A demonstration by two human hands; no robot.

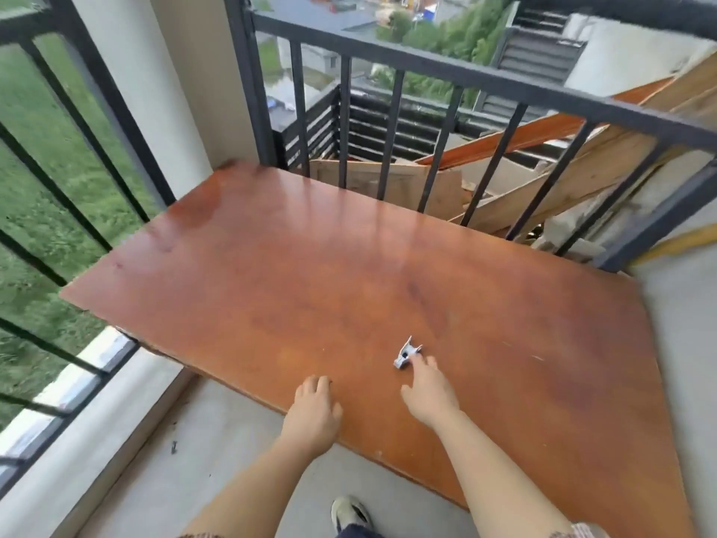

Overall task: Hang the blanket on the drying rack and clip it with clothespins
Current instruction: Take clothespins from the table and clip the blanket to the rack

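A small pale grey clothespin [406, 353] lies on a reddish-brown wooden board [329, 266], near its front edge. My right hand [428, 390] reaches over the board, and its fingertips touch the clothespin without closing around it. My left hand [315, 405] rests at the board's front edge with its fingers loosely curled and nothing in it. Neither a blanket nor a drying rack is in view.
A black metal railing [446, 71] runs along the far and left sides of the balcony. Wooden planks and scrap [543, 176] are piled behind the far railing. The grey concrete floor [201, 460] lies in front, with my shoe [351, 512] on it.
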